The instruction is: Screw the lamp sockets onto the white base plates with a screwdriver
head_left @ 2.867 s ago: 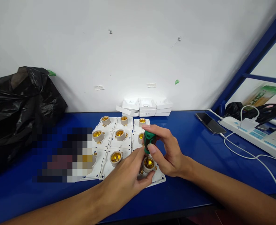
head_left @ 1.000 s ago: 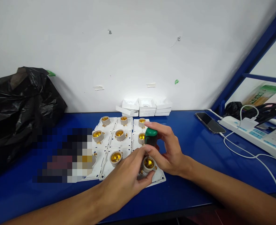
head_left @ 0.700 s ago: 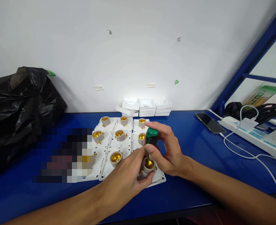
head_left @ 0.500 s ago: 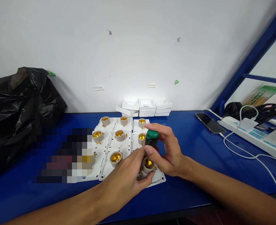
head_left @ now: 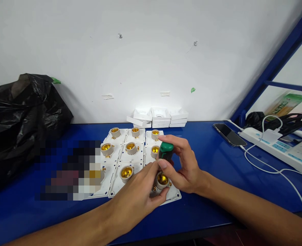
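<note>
My right hand (head_left: 184,167) is closed round a screwdriver (head_left: 166,147) with a green and dark handle, held upright. Its tip goes down into the brass-lined cup of a lamp socket (head_left: 162,181) on the white plate (head_left: 175,195) at the front right. My left hand (head_left: 143,191) grips that socket, thumb at its near side, with other fingers up beside the screwdriver; its far fingertips are hidden. Further lamp sockets on white plates stand in rows to the left and behind, among them one (head_left: 126,173) just left of my left hand.
White plastic boxes (head_left: 161,118) are stacked against the wall. A black plastic bag (head_left: 25,112) bulges at the left, near a pixelated patch. On the right lie a phone (head_left: 230,134), a white power strip (head_left: 279,147) and loose white cables (head_left: 291,184).
</note>
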The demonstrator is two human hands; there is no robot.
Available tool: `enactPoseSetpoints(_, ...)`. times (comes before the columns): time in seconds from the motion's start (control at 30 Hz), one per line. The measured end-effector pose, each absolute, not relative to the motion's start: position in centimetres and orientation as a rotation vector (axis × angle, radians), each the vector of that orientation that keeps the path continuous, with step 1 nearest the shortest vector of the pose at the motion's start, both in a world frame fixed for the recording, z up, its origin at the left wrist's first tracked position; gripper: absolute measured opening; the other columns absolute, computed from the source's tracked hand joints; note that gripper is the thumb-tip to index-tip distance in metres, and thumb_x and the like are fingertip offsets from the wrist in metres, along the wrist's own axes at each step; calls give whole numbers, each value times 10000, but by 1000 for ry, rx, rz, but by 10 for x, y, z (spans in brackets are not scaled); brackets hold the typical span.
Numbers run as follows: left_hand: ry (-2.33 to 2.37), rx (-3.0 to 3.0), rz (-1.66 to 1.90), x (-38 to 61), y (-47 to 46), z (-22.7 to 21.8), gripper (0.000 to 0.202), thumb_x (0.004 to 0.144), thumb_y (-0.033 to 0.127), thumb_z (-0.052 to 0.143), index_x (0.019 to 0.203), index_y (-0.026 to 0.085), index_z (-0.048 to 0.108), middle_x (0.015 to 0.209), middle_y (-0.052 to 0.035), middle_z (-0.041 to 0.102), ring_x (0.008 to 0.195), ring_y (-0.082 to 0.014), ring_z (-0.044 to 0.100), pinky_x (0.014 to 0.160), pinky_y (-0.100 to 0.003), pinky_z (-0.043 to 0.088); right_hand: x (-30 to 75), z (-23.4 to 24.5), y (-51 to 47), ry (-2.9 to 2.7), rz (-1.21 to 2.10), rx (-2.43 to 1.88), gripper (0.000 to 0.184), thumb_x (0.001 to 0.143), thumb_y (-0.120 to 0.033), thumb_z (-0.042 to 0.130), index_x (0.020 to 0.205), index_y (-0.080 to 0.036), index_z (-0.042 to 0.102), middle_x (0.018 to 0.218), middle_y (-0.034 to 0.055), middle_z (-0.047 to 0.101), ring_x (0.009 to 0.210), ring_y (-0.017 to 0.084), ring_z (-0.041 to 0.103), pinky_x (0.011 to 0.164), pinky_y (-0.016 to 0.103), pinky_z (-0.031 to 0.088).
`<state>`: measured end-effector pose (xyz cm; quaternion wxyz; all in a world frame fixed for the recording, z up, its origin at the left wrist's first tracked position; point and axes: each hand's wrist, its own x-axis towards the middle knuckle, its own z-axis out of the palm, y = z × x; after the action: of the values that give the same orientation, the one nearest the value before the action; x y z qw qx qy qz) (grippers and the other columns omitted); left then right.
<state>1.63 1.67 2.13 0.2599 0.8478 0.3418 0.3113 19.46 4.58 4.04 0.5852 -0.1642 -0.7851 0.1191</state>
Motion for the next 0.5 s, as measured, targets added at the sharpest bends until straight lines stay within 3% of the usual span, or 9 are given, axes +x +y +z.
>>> enactPoseSetpoints(0.23, 900, 2306, 848, 16, 17, 21, 316, 915, 143, 642, 1177, 269, 517, 1081, -6, 700, 941, -230, 727, 813, -323, 573, 195, 40, 46, -1843, 284, -385, 536, 999, -207, 625, 1508, -239, 462, 1065, 36, 696, 576, 110, 500, 459, 262, 457)
enactPoseSetpoints(0.5, 879, 2313, 861, 16, 17, 20, 323, 923, 133, 639, 1183, 272, 507, 1100, 0, 691, 976, -224, 724, 838, -320, 565, 196, 41, 46, -1854, 340, -370, 558, 988, -179, 649, 1510, -227, 456, 942, -4, 655, 543, 97, 475, 459, 267, 428)
